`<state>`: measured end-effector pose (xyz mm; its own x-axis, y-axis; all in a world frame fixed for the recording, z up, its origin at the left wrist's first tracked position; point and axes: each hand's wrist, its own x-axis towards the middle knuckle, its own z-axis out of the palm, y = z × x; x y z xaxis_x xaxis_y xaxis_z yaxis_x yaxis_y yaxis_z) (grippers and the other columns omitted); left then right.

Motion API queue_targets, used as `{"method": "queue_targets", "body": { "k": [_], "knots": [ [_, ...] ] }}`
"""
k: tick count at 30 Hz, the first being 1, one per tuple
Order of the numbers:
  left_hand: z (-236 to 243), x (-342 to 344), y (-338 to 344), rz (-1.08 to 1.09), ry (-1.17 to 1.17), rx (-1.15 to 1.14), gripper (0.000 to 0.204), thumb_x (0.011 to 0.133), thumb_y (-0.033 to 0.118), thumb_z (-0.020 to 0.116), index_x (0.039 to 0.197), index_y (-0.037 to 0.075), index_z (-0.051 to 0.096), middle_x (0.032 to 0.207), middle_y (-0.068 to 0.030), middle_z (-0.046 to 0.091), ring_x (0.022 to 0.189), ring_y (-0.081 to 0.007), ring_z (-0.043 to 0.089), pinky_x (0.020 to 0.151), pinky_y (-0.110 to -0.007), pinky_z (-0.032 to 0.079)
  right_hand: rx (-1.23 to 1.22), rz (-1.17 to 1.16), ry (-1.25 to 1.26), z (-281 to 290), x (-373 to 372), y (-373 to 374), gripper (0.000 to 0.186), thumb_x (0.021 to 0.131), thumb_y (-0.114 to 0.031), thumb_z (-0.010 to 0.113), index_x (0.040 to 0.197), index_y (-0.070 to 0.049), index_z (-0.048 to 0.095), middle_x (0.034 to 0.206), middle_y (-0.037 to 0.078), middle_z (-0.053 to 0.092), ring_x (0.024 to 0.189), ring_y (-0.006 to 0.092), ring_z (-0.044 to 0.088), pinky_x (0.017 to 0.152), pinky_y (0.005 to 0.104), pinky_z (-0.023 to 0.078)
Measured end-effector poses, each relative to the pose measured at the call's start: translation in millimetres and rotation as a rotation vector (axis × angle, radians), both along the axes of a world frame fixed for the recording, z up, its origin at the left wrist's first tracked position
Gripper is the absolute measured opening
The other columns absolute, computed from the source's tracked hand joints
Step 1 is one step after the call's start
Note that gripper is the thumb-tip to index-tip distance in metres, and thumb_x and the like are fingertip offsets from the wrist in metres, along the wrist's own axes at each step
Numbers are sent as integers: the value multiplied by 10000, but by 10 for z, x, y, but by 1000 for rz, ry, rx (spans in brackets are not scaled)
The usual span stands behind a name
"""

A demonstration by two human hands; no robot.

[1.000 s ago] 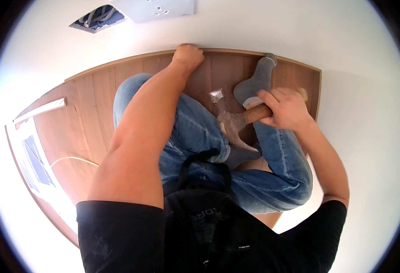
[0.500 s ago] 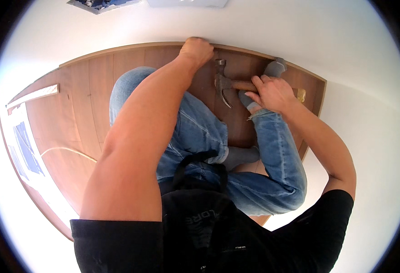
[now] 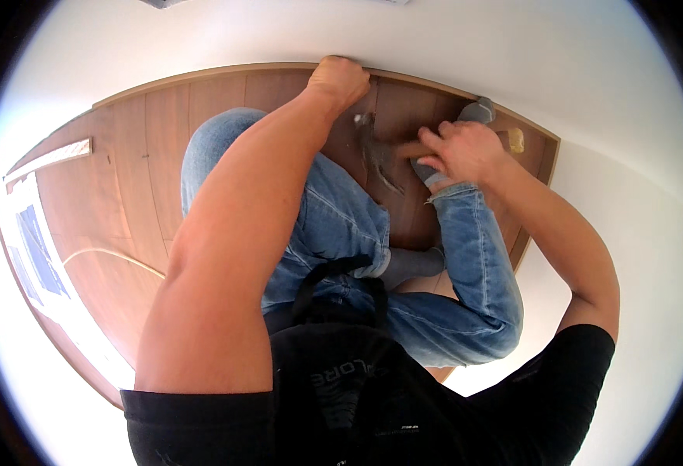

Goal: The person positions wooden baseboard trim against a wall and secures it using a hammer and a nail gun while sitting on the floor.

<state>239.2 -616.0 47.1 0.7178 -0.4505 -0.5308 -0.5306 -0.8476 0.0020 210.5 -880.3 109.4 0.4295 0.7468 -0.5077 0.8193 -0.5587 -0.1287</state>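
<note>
The right hand (image 3: 467, 150) clamped the hammer (image 3: 380, 153), handle (image 3: 413, 150) crosswise, head leftward near the left hand (image 3: 340, 80). That one curled at the trim (image 3: 202, 75); its grip couldn't be told.

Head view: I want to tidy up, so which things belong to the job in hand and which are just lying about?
Apparently in use:
hammer, held in the right hand
wooden edging at the left hand

Apparently just lying about:
pale strip at far left
thin yellow cord on the floor
</note>
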Motion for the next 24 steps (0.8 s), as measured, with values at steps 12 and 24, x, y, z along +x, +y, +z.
{"method": "queue_targets", "body": {
  "k": [12, 24],
  "knots": [
    [-78, 8, 5, 18, -15, -18, 214, 974, 156, 614, 1061, 121, 806, 1163, -76, 772, 1101, -271, 739, 898, -407, 608, -27, -22, -12, 9, 109, 11, 464, 994, -545, 559, 1191, -127, 604, 938, 169, 696, 886, 375, 718, 746, 481, 582],
    [-47, 4, 21, 53, -24, -49, 208, 968, 157, 618, 1047, 128, 809, 1138, -83, 775, 1091, -273, 740, 901, -411, 607, -31, -62, -27, -23, 62, -66, 482, 982, -548, 576, 1214, -128, 617, 927, 157, 693, 890, 366, 716, 738, 472, 581]
  ]
}}
